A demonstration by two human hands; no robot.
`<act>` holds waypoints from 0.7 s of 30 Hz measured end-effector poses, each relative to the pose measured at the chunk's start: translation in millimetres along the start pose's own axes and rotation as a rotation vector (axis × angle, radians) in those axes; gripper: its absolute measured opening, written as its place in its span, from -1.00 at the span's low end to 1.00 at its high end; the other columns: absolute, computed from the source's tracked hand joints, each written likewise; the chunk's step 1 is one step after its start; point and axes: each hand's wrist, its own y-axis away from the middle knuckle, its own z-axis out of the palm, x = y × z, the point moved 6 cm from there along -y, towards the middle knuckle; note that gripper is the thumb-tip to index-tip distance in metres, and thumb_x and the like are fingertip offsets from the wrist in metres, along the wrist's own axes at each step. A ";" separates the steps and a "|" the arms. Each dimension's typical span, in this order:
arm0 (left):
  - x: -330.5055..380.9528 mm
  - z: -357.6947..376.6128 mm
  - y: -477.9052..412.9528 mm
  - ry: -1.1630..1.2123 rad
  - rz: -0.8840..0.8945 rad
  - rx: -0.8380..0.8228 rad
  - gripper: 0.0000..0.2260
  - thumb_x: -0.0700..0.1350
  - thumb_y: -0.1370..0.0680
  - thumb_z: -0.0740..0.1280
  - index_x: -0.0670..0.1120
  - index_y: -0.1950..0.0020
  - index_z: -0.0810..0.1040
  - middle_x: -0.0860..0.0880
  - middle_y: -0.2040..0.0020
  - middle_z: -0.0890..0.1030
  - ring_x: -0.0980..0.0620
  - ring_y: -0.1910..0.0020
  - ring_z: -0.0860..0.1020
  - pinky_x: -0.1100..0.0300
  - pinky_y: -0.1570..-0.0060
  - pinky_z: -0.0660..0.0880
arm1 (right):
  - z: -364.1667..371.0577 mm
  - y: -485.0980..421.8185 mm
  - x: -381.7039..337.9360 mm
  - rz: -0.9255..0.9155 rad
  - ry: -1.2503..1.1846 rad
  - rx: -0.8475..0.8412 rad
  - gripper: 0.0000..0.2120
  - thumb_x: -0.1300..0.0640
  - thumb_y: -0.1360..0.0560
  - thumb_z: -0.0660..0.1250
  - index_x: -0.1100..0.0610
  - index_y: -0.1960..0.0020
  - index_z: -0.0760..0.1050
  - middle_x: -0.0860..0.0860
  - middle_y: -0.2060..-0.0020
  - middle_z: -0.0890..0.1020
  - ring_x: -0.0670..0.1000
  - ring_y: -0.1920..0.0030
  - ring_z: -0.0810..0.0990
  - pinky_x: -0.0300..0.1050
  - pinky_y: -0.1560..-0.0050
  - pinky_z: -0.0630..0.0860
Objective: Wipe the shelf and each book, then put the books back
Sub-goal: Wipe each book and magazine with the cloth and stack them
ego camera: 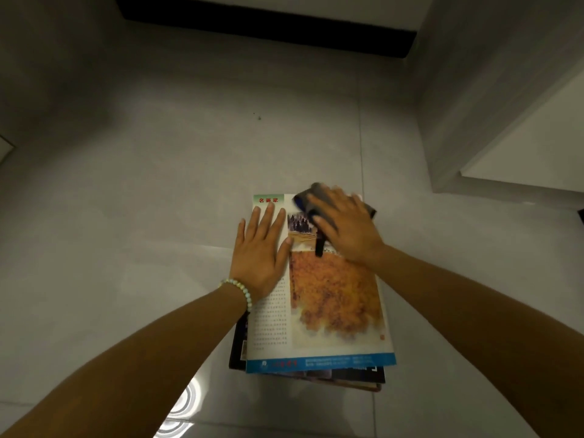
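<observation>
Left hand (259, 248): flat, fingers spread, pinning top book (331, 298).
Right hand (344, 226): flat, pressing grey cloth (311, 197) on book's far corner.
Stack: on floor (158, 184).

The floor (158, 184) is made of large pale grey tiles with thin joints, and it shines a little near the bottom. A small stack of books (316, 368) lies directly on it, the bottom ones dark, beside a white cabinet (505, 121).

Cloth (316, 200) largely covered by the right hand (346, 227), blurred, lower books (347, 373) hidden beneath the top magazine (331, 298)
</observation>
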 end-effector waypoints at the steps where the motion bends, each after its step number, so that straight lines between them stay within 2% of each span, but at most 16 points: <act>1: 0.6 -1.2 0.7 -0.017 -0.002 -0.006 -0.38 0.26 -0.52 -0.32 0.06 -0.55 -0.14 0.04 -0.56 -0.17 0.05 -0.52 -0.26 0.03 -0.47 -0.30 | -4.4 -0.9 20.3 0.093 0.001 0.041 -0.45 -0.22 -0.59 -0.18 -0.11 -0.52 0.12 -0.02 -0.54 0.11 0.08 -0.52 0.08 0.12 -0.49 -0.01; 2: 1.5 -3.7 0.5 -0.037 -0.008 -0.014 -0.36 0.27 -0.51 -0.32 0.05 -0.55 -0.12 0.02 -0.56 -0.13 0.03 -0.52 -0.22 0.02 -0.47 -0.29 | -9.8 0.9 39.1 0.180 -0.037 0.072 -0.47 -0.20 -0.60 -0.15 -0.08 -0.51 0.16 -0.02 -0.52 0.16 0.09 -0.49 0.17 0.11 -0.47 0.10; 4: 6.4 -10.4 -6.8 -0.070 -0.003 0.000 -0.31 0.30 -0.50 -0.29 0.01 -0.55 0.01 -0.06 -0.56 0.03 -0.05 -0.53 -0.07 0.00 -0.49 -0.22 | -14.8 8.1 65.6 0.314 -0.259 0.081 -0.55 -0.10 -0.65 -0.01 -0.01 -0.50 0.21 0.01 -0.48 0.28 0.09 -0.43 0.31 -0.04 -0.39 0.24; 6: 17.8 -15.6 -24.5 -0.078 0.033 0.015 -0.27 0.34 -0.48 -0.21 -0.05 -0.51 0.15 -0.11 -0.50 0.20 -0.09 -0.48 0.11 0.00 -0.48 -0.12 | -18.7 17.9 73.6 0.407 -0.487 0.110 -0.58 -0.01 -0.65 0.06 0.07 -0.48 0.25 0.06 -0.40 0.40 0.09 -0.37 0.38 -0.22 -0.28 0.26; 8: 32.1 -13.7 -50.0 -0.057 0.066 -0.026 -0.28 0.36 -0.50 -0.09 -0.07 -0.51 0.16 -0.11 -0.48 0.23 -0.10 -0.47 0.13 0.00 -0.47 -0.10 | -27.9 26.2 75.0 0.466 -0.642 0.200 -0.59 0.01 -0.65 0.06 0.13 -0.45 0.30 0.06 -0.28 0.47 0.05 -0.30 0.42 -0.38 -0.14 0.25; 10: 47.6 -6.4 -75.2 -0.046 0.088 -0.125 -0.36 0.28 -0.56 0.06 -0.07 -0.53 0.12 -0.09 -0.48 0.24 -0.09 -0.48 0.13 0.00 -0.48 -0.12 | -36.0 31.9 74.5 0.482 -0.778 0.247 -0.60 0.00 -0.65 0.06 0.12 -0.43 0.33 0.04 -0.25 0.49 0.01 -0.25 0.45 -0.38 -0.12 0.27; 12: 61.5 -1.6 -95.9 0.003 0.111 -0.173 -0.46 0.20 -0.58 0.12 -0.08 -0.47 0.25 -0.10 -0.37 0.39 -0.09 -0.38 0.29 0.04 -0.44 0.04 | -42.3 36.0 76.7 0.491 -0.857 0.247 -0.58 -0.03 -0.65 0.06 0.08 -0.45 0.32 0.04 -0.28 0.49 0.00 -0.26 0.45 -0.28 -0.23 0.31; 15: 71.0 -4.1 -115.5 0.234 0.066 -0.137 -0.65 0.13 -0.57 0.22 -0.08 -0.22 0.49 -0.10 -0.11 0.57 -0.10 -0.10 0.50 0.11 -0.16 0.35 | -51.2 41.4 73.1 0.464 -0.911 0.245 -0.62 -0.01 -0.65 0.07 0.06 -0.42 0.35 0.01 -0.13 0.54 -0.04 -0.12 0.50 -0.26 -0.14 0.36; 18: 69.8 -15.4 -122.7 0.527 -0.021 -0.065 -0.79 0.07 -0.54 0.31 -0.07 0.04 0.53 -0.02 0.10 0.59 -0.02 0.08 0.53 0.14 0.01 0.45 | -47.5 44.2 60.7 0.474 -1.031 0.218 -0.66 -0.01 -0.64 0.09 0.05 -0.35 0.43 -0.02 -0.12 0.57 -0.07 -0.09 0.54 -0.21 -0.19 0.44; 19: 69.3 -20.1 -124.5 0.603 -0.023 -0.051 -0.81 0.05 -0.54 0.33 -0.06 0.09 0.54 0.01 0.14 0.59 0.02 0.12 0.53 0.16 0.02 0.46 | -44.2 45.0 56.0 0.505 -1.079 0.215 -0.67 -0.06 -0.63 0.08 0.02 -0.27 0.48 -0.03 -0.10 0.60 -0.11 -0.06 0.57 -0.25 -0.16 0.46; 21: 70.0 -28.0 -125.3 0.719 0.011 -0.077 -0.81 0.01 -0.54 0.34 -0.08 0.15 0.60 0.06 0.20 0.61 0.12 0.18 0.55 0.21 0.02 0.46 | -40.7 44.7 47.6 0.560 -1.142 0.251 -0.66 -0.12 -0.62 0.04 -0.04 -0.03 0.56 -0.05 0.10 0.65 -0.21 0.16 0.61 -0.37 0.09 0.51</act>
